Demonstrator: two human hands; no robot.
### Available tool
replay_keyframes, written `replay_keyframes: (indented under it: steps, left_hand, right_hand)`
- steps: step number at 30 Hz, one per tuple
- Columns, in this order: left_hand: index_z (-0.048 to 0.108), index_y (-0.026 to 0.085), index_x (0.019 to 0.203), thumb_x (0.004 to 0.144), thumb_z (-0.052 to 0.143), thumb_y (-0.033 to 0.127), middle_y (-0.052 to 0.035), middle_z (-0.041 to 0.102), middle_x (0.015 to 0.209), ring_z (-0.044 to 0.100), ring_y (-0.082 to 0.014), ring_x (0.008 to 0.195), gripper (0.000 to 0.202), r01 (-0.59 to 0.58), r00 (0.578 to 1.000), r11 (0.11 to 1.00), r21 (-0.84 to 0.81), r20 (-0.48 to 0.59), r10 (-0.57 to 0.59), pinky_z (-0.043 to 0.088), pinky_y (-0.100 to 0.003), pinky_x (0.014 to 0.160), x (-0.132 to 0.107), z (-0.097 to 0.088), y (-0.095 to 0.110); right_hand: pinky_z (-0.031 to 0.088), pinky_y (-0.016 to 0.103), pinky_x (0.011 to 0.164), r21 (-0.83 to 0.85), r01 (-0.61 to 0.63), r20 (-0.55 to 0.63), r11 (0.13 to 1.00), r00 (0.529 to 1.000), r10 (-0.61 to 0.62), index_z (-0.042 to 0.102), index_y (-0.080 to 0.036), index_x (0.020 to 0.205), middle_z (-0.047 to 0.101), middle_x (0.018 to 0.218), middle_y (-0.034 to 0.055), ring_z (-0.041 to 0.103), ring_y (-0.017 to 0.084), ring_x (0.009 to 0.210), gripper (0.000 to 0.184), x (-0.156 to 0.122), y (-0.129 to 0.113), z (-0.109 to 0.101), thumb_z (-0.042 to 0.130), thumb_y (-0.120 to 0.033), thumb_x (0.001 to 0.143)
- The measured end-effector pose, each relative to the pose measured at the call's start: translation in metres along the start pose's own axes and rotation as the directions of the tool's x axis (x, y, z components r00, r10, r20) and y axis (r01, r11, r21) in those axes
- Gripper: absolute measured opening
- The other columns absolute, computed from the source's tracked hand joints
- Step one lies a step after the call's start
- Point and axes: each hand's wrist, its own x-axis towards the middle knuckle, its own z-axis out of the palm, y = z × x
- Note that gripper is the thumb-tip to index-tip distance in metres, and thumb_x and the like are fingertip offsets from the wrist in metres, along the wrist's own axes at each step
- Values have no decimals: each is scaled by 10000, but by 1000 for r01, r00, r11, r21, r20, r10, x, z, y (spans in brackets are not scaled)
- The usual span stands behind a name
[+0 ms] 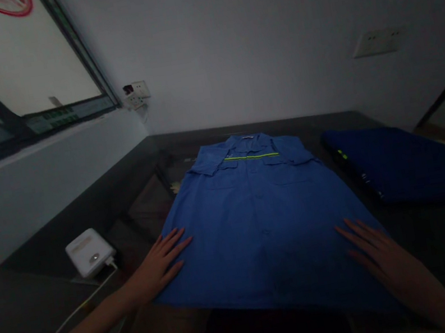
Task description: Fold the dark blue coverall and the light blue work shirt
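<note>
A blue button-up work shirt (232,222) lies spread flat on the dark table (137,164), its collar toward the wall and its hem at the near edge. A yellow-green stripe crosses the chest above two pockets, and both short sleeves are angled inward. My left hand (160,268) rests flat on the shirt's lower left edge, fingers stretched. On the lower right part, my right hand (373,252) lies with its fingers spread, touching the cloth. Neither hand grips anything.
At the right is a folded dark blue garment (401,165) with small yellow-green marks. A white box-shaped device (90,252) with a white cable (76,310) sits at the left. Wall sockets (378,42) and a window (17,64) are beyond the table.
</note>
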Motion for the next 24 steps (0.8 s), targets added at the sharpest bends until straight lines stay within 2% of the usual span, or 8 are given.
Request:
replay_keyframes:
  steps: [3,8,11,14,17,19,21,24]
  left_hand:
    - [319,320,1452,961,381,416,-50,296,1532,279,-293,1396,505,13,1000,1000,-29,1,-13,211,-561,1123,1,0,1]
    - [451,248,1371,970,320,366,-66,404,1466,394,-238,1332,439,156,962,972,-174,-194,-190,324,-438,1113,-5,5,3]
    - [492,215,1312,943,348,407,-92,494,1369,472,-244,1256,441,258,912,941,-217,-268,-312,382,-427,1070,-12,3,-5]
    - [520,170,1256,876,414,504,-124,582,1228,575,-271,1113,517,391,876,892,-225,-207,-436,453,-426,980,-21,-6,-16]
    - [585,151,1125,804,449,609,-123,656,1086,650,-279,958,576,524,839,817,-241,-17,-543,517,-383,844,-28,-18,-22]
    - [613,166,1030,778,459,641,-103,695,996,670,-275,897,559,563,822,786,-256,77,-564,522,-359,787,-28,-26,-22]
    - [624,181,969,774,467,630,-86,716,928,681,-264,849,514,579,813,767,-276,127,-569,516,-338,747,-25,-32,-18]
    - [630,188,921,773,493,576,-70,723,868,684,-246,799,437,591,805,749,-297,174,-567,499,-309,699,-19,-37,-13]
  right_hand:
    - [394,551,1046,-30,31,-10,999,999,-32,455,-274,1386,424,1460,48,374,284,1347,542,0,0,0,325,-537,931]
    - [361,594,1047,-91,91,-170,992,980,-106,519,-238,1323,523,1379,76,492,294,1258,478,-4,-2,-3,344,-471,945]
    - [392,558,1037,-49,123,-270,991,954,-131,600,-230,1220,609,1280,72,568,285,1173,412,-5,-7,-18,383,-439,939]
    - [483,472,961,86,72,-300,994,953,-43,664,-238,1093,664,1172,65,622,263,1078,360,12,-22,-44,419,-443,927]
    - [513,421,908,244,75,-256,967,967,-10,687,-247,1013,697,1062,57,651,237,990,339,57,-46,-69,426,-447,928]
    - [518,392,876,337,137,-130,931,987,-98,689,-242,992,708,1020,49,657,220,954,311,101,-66,-78,436,-411,932]
    - [509,375,860,396,204,-37,895,978,-206,696,-225,965,715,992,48,657,212,926,287,153,-87,-78,445,-360,928]
    - [492,313,818,406,256,79,877,946,-313,709,-192,940,722,970,53,655,200,894,237,232,-116,-62,491,-279,902]
